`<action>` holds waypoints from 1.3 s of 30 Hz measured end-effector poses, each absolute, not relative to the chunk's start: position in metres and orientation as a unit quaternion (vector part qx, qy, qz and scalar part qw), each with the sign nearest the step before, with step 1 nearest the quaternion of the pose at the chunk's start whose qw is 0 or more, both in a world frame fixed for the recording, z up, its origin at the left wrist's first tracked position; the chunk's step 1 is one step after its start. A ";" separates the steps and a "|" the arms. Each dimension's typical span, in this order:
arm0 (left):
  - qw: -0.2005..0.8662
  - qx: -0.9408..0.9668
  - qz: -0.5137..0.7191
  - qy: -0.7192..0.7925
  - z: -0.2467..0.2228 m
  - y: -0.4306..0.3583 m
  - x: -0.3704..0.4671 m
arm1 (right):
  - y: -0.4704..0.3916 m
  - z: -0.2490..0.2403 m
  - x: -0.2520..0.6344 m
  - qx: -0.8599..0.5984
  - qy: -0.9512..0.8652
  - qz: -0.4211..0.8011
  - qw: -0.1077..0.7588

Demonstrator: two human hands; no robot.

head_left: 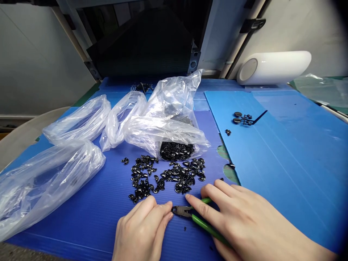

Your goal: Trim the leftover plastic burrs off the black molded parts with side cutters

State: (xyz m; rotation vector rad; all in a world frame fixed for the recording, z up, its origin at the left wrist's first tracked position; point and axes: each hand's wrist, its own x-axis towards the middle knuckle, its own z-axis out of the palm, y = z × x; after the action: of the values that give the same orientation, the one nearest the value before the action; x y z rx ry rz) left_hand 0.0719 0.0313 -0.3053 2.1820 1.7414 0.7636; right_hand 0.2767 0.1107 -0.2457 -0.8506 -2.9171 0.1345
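My right hand (236, 221) is wrapped round the green-handled cutting pliers (182, 211), whose jaws point left. At the tip of the jaws, my left hand (145, 226) is closed in a pinch, thumb and fingertips together; whatever is between them is too small and hidden to name. Just beyond both hands lie many small, shiny black plastic pieces (181, 174) in loose piles on the blue sheet (108, 217). A clear plastic bag (174, 98) behind them holds more black pieces. One tiny black scrap (185, 228) rests below the pliers.
More clear bags (78, 159) lie at the left. On the lighter blue board (285, 152) at the right is a black sprue with round parts (246, 119). A white cylindrical object (274, 67) sits at the back right, and a dark panel (144, 40) stands behind the table.
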 end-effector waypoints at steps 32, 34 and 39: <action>0.135 0.742 0.236 0.613 -0.304 0.033 0.073 | 0.100 -0.231 0.316 -0.367 -0.925 0.092 -0.019; 0.151 0.743 0.210 0.618 -0.301 0.035 0.073 | 0.094 -0.242 0.323 -0.342 -0.938 0.050 0.025; 0.228 0.715 0.173 0.638 -0.286 0.044 0.078 | 0.089 -0.258 0.328 -0.315 -0.947 -0.003 0.070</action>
State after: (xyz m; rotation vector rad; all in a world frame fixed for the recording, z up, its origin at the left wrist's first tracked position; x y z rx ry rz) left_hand 0.0785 0.0436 -0.2857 1.9690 1.7584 0.4756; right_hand 0.3281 0.0887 -0.2575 -0.9466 -2.8476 -0.0085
